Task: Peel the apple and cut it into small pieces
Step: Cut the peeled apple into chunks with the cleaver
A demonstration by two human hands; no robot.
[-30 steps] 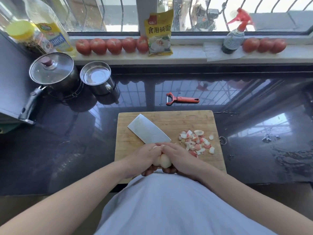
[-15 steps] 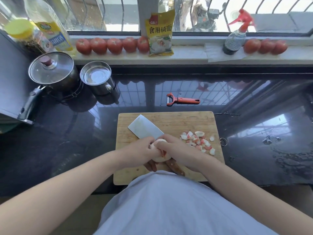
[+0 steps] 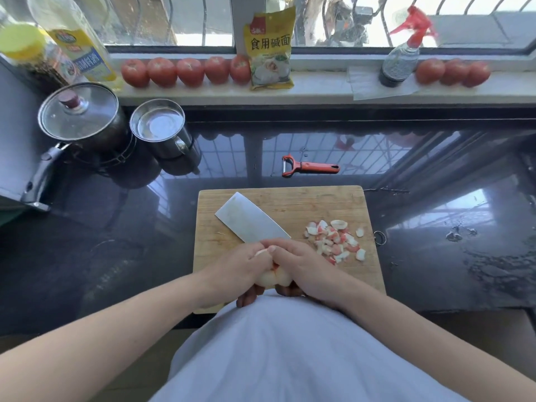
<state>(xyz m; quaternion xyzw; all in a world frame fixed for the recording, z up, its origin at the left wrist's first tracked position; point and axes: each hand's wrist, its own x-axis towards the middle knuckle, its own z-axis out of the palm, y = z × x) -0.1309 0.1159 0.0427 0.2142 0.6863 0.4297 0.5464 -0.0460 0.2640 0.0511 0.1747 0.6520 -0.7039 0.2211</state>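
Nearest to us, our left hand point(image 3: 240, 266) and right hand point(image 3: 301, 266) close together around the mostly peeled apple point(image 3: 268, 277) at the near edge of the wooden cutting board point(image 3: 319, 204); both sets of fingers curl round it, thumbs meeting on top, so only a pale patch with a bit of red skin shows between them. Our white shirt point(image 3: 290, 352) hides the board's near edge at 6 o'clock.

From under the hands a cleaver point(image 3: 249, 219) blade lies flat on the board, pointing toward 11 o'clock; its handle is covered by our hands, and we cannot tell whether either hand grips it. At 2 o'clock from the hands sits a pile of red-and-white peel scraps point(image 3: 333, 240).

Beyond the board at 12 o'clock, a red peeler point(image 3: 309, 167) lies on the black countertop point(image 3: 435, 256). At 10 o'clock stand a lidded saucepan point(image 3: 79, 117) and, just beside it, a steel mug point(image 3: 161, 129). Farthest, the windowsill holds tomatoes point(image 3: 185, 71), a yellow packet point(image 3: 271, 50), a spray bottle point(image 3: 401, 56) and an oil bottle point(image 3: 78, 42).
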